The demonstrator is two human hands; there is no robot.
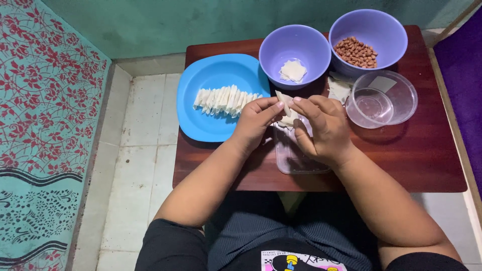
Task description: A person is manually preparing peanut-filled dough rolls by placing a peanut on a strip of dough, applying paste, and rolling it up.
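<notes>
My left hand (254,122) and my right hand (324,128) meet over the small dark wooden table (427,160), both pinching a pale folded pastry wrapper (284,103) between the fingertips. Under the hands lies a clear rectangular plastic tray (293,160). Just left of my left hand, a blue plate (201,80) carries a row of several folded white wrappers (225,99).
Behind the hands stand a purple bowl (281,47) with white wrapper pieces and a purple bowl (389,27) of peanuts (356,51). A clear round plastic container (401,98) sits at the right. White floor tiles and a patterned teal cloth (45,125) lie left of the table.
</notes>
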